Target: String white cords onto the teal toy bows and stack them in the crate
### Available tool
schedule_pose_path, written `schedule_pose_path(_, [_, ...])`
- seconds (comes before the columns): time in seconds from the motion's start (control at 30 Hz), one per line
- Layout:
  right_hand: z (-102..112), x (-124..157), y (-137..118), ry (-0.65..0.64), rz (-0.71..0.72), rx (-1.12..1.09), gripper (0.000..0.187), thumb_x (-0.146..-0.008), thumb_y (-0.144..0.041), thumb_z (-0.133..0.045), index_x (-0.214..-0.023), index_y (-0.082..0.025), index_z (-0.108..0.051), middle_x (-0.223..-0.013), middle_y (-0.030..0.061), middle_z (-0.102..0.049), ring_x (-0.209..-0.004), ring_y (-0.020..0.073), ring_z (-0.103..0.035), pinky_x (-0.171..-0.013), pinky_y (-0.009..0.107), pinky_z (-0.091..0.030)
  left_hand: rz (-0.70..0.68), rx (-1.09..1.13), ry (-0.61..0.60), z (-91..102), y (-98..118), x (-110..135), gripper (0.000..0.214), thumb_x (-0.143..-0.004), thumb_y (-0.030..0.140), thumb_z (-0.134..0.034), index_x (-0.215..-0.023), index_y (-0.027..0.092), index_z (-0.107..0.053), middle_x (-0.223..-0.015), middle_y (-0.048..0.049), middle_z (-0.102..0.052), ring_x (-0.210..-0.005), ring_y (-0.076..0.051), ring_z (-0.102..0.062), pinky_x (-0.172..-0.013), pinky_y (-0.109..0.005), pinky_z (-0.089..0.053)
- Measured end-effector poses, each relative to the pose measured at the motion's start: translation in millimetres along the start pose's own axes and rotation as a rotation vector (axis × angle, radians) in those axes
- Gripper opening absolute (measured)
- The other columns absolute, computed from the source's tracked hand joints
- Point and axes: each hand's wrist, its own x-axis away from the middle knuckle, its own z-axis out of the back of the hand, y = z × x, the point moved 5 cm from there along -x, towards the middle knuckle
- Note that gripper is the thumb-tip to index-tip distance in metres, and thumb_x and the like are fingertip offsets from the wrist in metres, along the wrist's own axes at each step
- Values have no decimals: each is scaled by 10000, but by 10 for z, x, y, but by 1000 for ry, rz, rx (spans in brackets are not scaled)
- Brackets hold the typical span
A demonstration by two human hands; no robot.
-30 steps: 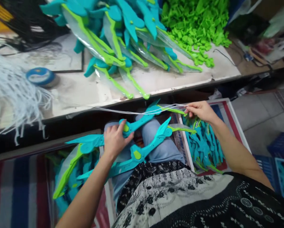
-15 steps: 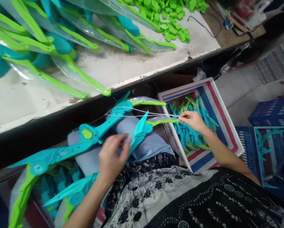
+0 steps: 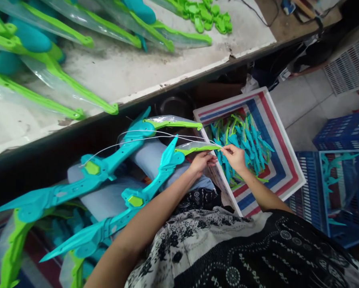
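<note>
Two teal-and-green toy bows lie across my lap. The far toy bow (image 3: 134,132) and the near toy bow (image 3: 164,170) both have green limbs partly in clear plastic film. At the tip of the near bow's green limb (image 3: 197,148), my right hand (image 3: 235,157) pinches a white string (image 3: 128,138). The string loops loosely back over the far bow. My left hand (image 3: 202,163) is just below the same tip, close to my right hand, with its fingers curled together; what they hold, if anything, is hidden.
A striped crate (image 3: 272,152) filled with toy bows stands on the right, and blue crates (image 3: 344,200) stand beyond it. Bagged bows (image 3: 107,32) and small green parts (image 3: 207,16) lie on the worktable (image 3: 122,76). More bows sit at lower left.
My left hand has moved right, from the near bow's middle to its limb tip beside my right hand. The string has gone slacker, and the view has shifted slightly.
</note>
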Motion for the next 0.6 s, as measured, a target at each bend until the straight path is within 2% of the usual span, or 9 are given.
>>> schedule_pose_path(0.13, [29,30,-57,59,232,162,246,-897,-374,-551,-767,-198,-664,-782,46,-715,-716,167,-646,-693,279,-498,-5,-18,-24,-11,7,-101,85,-846,91,-606,-769,81,-639,-737,-68,-691,-620,-105,-640,-607,-218,-512])
schedule_pose_path(0.3, [-11,87,-102,52,392,276,226,-944,-292,-516,-811,-200,-674,-824,60,-717,-799,179,-663,-763,290,-514,-23,-48,-68,-20,-16,-188,101,-838,127,-644,-753,79,-669,-777,-80,-709,-668,-110,-651,-650,-225,-517])
schedule_pose_path(0.4, [-64,110,-98,27,418,282,228,-949,-274,-509,-847,-195,-697,-854,73,-714,-838,188,-664,-793,307,-523,-39,-66,-91,-43,-40,-245,80,-814,146,-676,-765,83,-684,-779,-74,-717,-691,-113,-656,-692,-237,-527])
schedule_pose_path(0.6, [-44,71,-15,-20,334,176,247,-942,-307,-523,-926,-202,-746,-878,62,-697,-809,172,-659,-740,298,-537,-85,-147,-114,-100,-54,-367,173,-763,245,-751,-782,80,-704,-742,-70,-724,-719,-143,-669,-815,-312,-548])
